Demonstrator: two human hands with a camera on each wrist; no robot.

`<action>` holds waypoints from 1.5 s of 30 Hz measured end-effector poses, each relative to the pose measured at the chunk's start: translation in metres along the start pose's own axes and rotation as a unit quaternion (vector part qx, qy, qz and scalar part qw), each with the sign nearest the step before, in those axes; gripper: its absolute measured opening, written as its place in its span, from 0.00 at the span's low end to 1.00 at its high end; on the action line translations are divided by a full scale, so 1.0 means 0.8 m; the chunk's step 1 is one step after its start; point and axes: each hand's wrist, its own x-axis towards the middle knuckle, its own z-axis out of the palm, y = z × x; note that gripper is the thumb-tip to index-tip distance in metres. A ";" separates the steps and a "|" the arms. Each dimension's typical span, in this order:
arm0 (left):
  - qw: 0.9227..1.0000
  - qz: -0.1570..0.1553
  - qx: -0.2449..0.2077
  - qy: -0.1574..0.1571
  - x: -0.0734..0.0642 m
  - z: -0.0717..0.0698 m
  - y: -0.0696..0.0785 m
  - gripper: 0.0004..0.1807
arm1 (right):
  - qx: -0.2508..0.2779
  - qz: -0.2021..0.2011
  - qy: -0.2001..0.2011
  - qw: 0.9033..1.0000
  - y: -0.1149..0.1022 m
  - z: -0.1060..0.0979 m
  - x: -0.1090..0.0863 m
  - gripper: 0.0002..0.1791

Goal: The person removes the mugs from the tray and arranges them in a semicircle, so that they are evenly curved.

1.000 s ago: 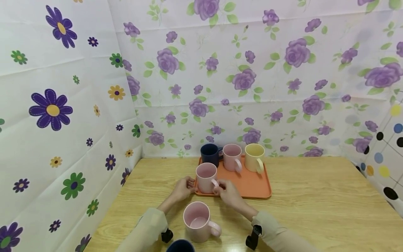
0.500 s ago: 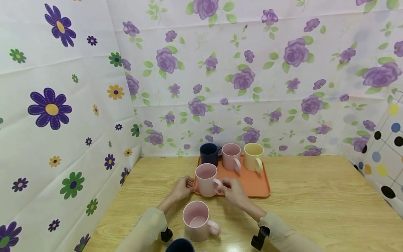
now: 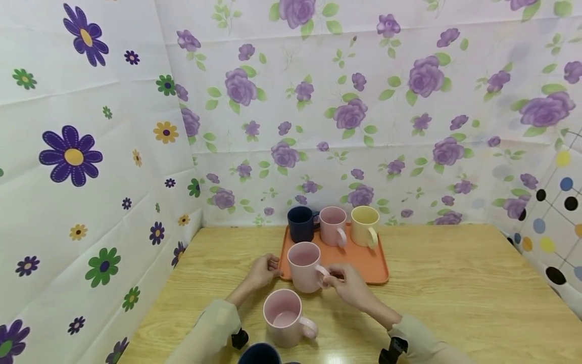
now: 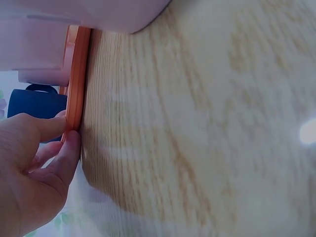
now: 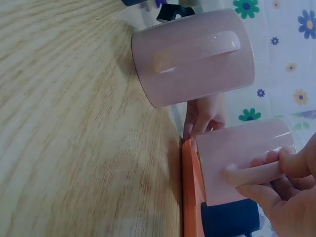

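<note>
The right hand pinches a pink mug by its handle, probably to keep it level, over an orange tray's near edge. To its left, the left hand grips the tray, seemingly steadying it. Just nearer, a second pink mug crowds the surface. Beyond both hands stand a blue mug, third pink mug and yellow mug.
</note>
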 end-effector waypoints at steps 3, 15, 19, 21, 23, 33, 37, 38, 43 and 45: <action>1.000 -0.002 0.005 0.003 0.000 -0.001 0.002 0.17 | 0.004 -0.007 -0.009 1.000 0.001 -0.005 -0.006 0.04; 1.000 -0.002 0.004 0.005 -0.001 -0.001 0.003 0.17 | 0.025 -0.029 -0.044 0.998 0.005 -0.012 -0.032 0.04; 1.000 -0.009 0.005 0.008 -0.002 0.000 0.005 0.17 | 0.032 -0.030 -0.050 0.998 0.000 -0.013 -0.038 0.04; 1.000 -0.009 0.005 0.009 -0.003 0.000 0.005 0.17 | 0.030 -0.032 -0.049 0.998 0.003 -0.013 -0.040 0.04; 1.000 -0.011 0.004 0.010 -0.003 0.000 0.005 0.17 | 0.024 -0.033 -0.047 0.998 0.013 -0.011 -0.042 0.05; 1.000 -0.010 0.011 0.005 -0.002 0.000 0.004 0.17 | 0.030 -0.014 -0.057 0.998 0.025 -0.009 -0.053 0.06; 1.000 -0.010 0.012 0.006 -0.003 -0.001 0.004 0.18 | 0.048 -0.028 -0.077 0.995 0.028 -0.010 -0.055 0.06; 1.000 -0.007 0.013 0.005 -0.002 -0.001 0.004 0.18 | 0.050 -0.033 -0.082 0.995 0.028 -0.011 -0.056 0.06; 1.000 0.000 0.010 0.003 -0.001 0.001 0.001 0.18 | 0.065 -0.056 -0.107 0.991 0.030 -0.013 -0.059 0.06; 1.000 0.003 0.010 0.005 -0.001 0.001 0.000 0.18 | 0.066 -0.065 -0.118 0.989 0.031 -0.013 -0.059 0.06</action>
